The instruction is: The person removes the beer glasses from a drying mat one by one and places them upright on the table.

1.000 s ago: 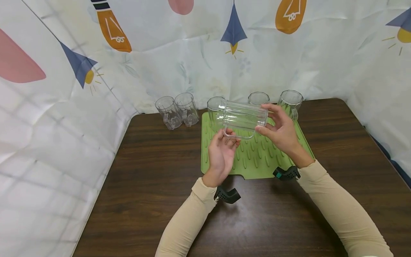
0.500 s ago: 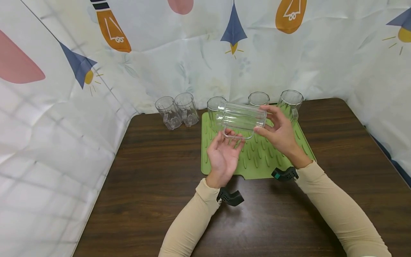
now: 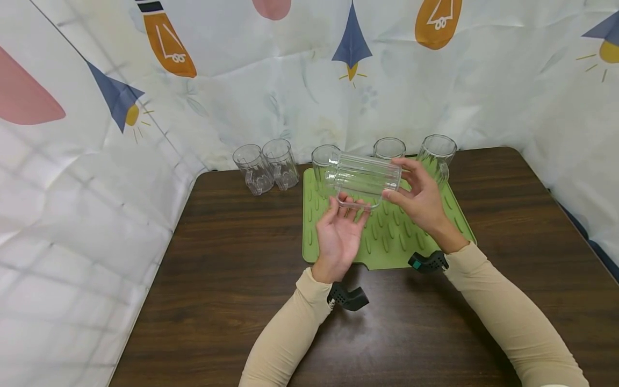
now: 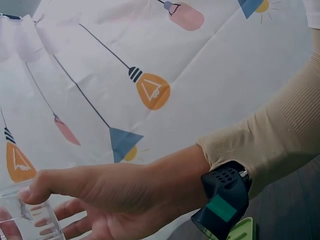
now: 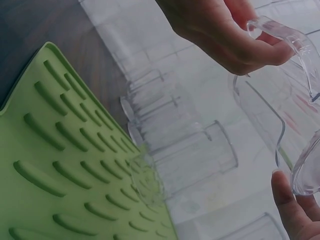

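Note:
A clear glass mug lies sideways in the air above the green mat, its handle on the side nearest me. My right hand grips the mug's right end between thumb and fingers; in the left wrist view the right hand shows the thumb on the glass. Palm up, my left hand has its fingers spread and loosely extended against the handle, the thumb apart. From the right wrist, the left hand appears touching the handle, with part of its fingers hidden.
The green ridged mat lies on a dark wooden table. Along its back edge stand a left mug, a middle mug and a right mug. Two more mugs stand left of it. A patterned cloth hangs behind.
The left hand has shifted slightly right and its fingers have spread from a more curled pose at the handle. The mug and right hand have moved very slightly left.

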Motion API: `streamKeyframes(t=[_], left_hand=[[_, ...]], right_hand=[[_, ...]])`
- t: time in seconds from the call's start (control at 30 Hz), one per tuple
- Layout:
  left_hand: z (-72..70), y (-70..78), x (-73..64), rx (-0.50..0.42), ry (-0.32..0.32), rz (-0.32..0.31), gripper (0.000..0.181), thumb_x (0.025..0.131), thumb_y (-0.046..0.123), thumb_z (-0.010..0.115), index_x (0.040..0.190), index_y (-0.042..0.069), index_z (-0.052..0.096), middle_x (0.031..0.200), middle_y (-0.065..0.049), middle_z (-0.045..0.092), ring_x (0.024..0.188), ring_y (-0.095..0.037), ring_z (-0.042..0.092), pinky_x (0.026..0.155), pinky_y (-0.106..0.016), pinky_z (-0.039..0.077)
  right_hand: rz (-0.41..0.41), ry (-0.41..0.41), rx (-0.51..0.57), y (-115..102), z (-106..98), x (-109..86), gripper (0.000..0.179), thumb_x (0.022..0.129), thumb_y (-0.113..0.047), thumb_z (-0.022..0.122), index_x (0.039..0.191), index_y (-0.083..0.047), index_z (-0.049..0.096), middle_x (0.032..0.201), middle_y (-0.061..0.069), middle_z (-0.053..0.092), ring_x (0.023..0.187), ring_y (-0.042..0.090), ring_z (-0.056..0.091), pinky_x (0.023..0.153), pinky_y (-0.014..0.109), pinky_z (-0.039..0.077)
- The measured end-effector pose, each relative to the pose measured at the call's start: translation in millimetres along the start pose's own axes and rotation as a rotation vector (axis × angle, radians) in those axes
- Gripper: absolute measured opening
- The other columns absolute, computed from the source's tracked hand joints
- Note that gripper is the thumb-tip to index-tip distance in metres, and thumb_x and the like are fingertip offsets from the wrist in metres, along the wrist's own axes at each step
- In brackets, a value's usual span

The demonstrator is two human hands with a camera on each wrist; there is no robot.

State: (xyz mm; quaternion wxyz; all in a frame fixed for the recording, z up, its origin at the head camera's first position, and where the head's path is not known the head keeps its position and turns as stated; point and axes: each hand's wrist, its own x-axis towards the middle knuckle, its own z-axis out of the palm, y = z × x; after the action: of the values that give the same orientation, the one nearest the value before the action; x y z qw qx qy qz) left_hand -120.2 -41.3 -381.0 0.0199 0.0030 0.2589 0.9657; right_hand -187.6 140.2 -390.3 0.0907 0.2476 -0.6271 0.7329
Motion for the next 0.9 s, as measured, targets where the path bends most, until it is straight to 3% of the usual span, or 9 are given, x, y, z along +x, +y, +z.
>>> streamKeyframes(t=[0.23, 0.63, 0.9], left_hand=[[1.9, 1.6, 0.1, -0.001, -0.014, 0.010, 0.040, 0.115, 0.028, 0.027, 0.097, 0.020, 0.061, 0.086, 0.011, 0.067, 0.091, -0.009, 0.068, 0.097, -0.032, 0.056], [6.1, 4.2, -1.4, -0.071, -0.034, 0.011, 0.038, 0.113, 0.026, 0.034, 0.092, 0.018, 0.064, 0.082, 0.009, 0.070, 0.090, -0.011, 0.067, 0.096, -0.029, 0.055], [7.5, 5.9, -3.2, -0.043, -0.074, 0.023, 0.042, 0.114, 0.023, 0.027, 0.093, 0.017, 0.063, 0.082, 0.007, 0.069, 0.090, -0.010, 0.069, 0.097, -0.028, 0.056]], right_hand=[[0.017, -0.006, 0.004, 0.1, -1.2, -0.5, 0.065, 0.084, 0.020, 0.068, 0.140, -0.011, 0.057, 0.144, 0.006, 0.051, 0.120, 0.015, 0.061, 0.080, 0.021, 0.063], [0.030, -0.036, -0.014, -2.1, -1.2, 0.6, 0.066, 0.085, 0.021, 0.063, 0.144, -0.007, 0.052, 0.145, 0.002, 0.050, 0.120, 0.016, 0.059, 0.079, 0.023, 0.064], [0.045, -0.067, -0.044, -4.4, -1.8, 1.1, 0.069, 0.088, 0.017, 0.062, 0.151, -0.003, 0.043, 0.147, -0.002, 0.047, 0.127, 0.014, 0.056, 0.081, 0.021, 0.063]])
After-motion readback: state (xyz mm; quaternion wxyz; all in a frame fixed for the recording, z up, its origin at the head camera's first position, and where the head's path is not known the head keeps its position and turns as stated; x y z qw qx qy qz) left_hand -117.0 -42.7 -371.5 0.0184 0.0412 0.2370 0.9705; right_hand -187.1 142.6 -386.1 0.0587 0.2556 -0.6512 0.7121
